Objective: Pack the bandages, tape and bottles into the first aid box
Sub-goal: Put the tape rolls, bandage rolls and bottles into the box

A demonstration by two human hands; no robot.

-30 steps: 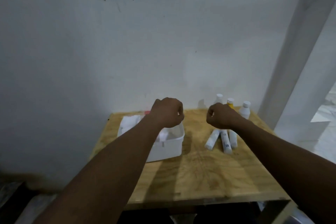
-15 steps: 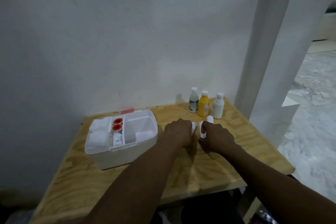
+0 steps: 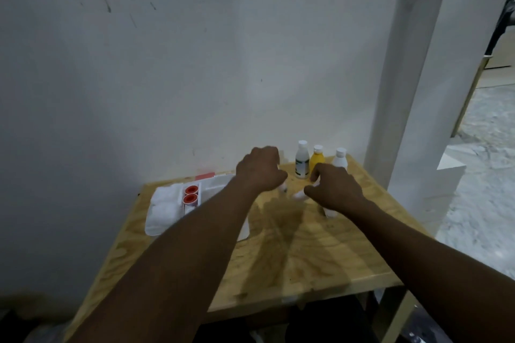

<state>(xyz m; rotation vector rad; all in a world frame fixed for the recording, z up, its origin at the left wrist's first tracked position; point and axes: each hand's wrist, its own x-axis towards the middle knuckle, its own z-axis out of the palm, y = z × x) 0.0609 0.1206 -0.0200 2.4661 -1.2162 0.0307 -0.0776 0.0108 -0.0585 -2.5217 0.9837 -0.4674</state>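
The white first aid box (image 3: 155,225) stands open at the table's left, partly hidden by my left forearm. White gauze (image 3: 164,203) and two red-centred tape rolls (image 3: 191,194) lie inside it. Three bottles stand at the back right: a white one with a dark label (image 3: 302,164), a yellow one (image 3: 317,161) and a plain white one (image 3: 340,159). My left hand (image 3: 260,172) is closed over a white bandage roll (image 3: 282,188) whose end pokes out below. My right hand (image 3: 334,191) curls over another white roll (image 3: 299,195). A third roll (image 3: 330,213) lies under its wrist.
The wooden table (image 3: 292,264) stands against a white wall, with a white pillar (image 3: 412,92) at its back right corner. Its near and right edges drop to a pale floor (image 3: 485,203). A small red item (image 3: 204,176) peeks out behind the box.
Both hands rose slightly from the table. The left one lifted toward the back with a roll in it, and the right one shifted right. The camera view also moved.
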